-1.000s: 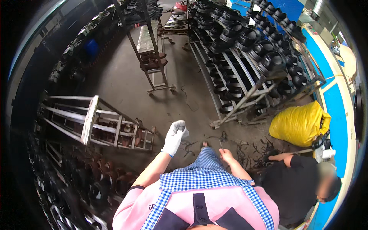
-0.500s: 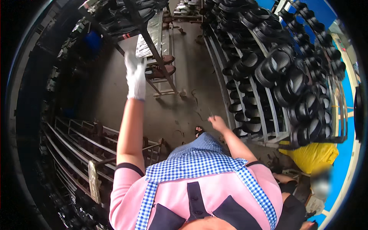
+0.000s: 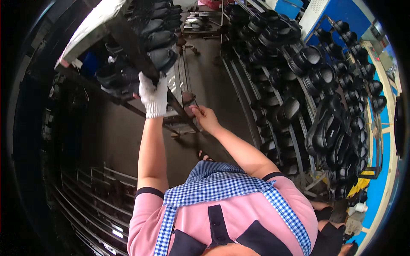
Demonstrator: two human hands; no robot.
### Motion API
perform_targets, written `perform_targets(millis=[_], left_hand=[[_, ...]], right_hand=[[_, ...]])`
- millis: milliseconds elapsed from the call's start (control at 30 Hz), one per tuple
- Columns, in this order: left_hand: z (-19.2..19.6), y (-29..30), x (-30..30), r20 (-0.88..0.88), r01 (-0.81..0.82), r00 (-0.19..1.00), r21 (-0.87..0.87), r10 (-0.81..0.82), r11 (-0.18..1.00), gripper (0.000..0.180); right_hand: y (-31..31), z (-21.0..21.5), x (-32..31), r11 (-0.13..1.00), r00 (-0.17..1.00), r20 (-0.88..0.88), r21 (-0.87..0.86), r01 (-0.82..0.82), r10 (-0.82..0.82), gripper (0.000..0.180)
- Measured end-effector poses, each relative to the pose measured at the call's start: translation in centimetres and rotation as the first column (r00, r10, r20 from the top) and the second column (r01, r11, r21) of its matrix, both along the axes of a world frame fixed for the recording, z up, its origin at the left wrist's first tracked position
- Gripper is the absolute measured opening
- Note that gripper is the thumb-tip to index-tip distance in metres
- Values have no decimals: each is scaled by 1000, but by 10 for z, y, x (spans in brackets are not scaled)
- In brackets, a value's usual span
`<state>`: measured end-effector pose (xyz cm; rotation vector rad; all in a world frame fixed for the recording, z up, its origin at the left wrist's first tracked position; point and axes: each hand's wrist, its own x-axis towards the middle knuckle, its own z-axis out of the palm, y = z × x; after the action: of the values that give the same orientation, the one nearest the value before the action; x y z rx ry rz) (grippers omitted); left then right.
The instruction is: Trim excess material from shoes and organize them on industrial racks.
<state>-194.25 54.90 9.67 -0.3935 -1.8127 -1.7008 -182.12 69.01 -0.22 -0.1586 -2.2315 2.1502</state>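
Observation:
My left hand (image 3: pixel 153 96), in a white knitted glove, is closed around the dark metal frame of a shoe rack (image 3: pixel 133 47). Black shoes (image 3: pixel 163 57) stand in rows on this rack, right by the glove. My bare right hand (image 3: pixel 206 118) is closed, thumb and fingertips pinched together beside the rack's lower right part. Whatever sits between those fingertips is too small to make out. Just beyond them a brown shoe (image 3: pixel 188 97) rests on a lower level of the rack.
Tall racks (image 3: pixel 294 141) crowded with black shoes line the right side. At lower left stands a rack with metal rails (image 3: pixel 81 205). Part of another person (image 3: pixel 331 232) shows at lower right, near a yellow sack (image 3: pixel 358 185). More shoes (image 3: pixel 198 21) lie on a far rack.
My left hand has gone from reaching out over the floor to gripping the rack, which now appears closer. My right hand has moved left and forward, up to the rack's side.

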Motion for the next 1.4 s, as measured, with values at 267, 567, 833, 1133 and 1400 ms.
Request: perform_targets(millis=[267,567,833,1133,1400], left_hand=[[16,-100,9,195,-56,979,-23,59,998,45],[-1,-218,-44,321,-346,885,-34,338,938,73],[8,-164,-41,91,-646,763,63,640,761,53],[-2,-109,-43,278,-655,729,15,626,756,45],[-12,-93,-16,243,-727,656,-47,714,685,41]], right_hand=[[-25,17,-90,990,961,-269,103,94,-64,28],[-28,16,-174,984,982,-82,-25,-174,171,34],[-77,44,-254,890,921,-146,-239,-388,362,29],[-195,110,-273,686,765,104,-529,-499,636,42],[-198,106,-260,604,822,113,-734,-310,559,57]])
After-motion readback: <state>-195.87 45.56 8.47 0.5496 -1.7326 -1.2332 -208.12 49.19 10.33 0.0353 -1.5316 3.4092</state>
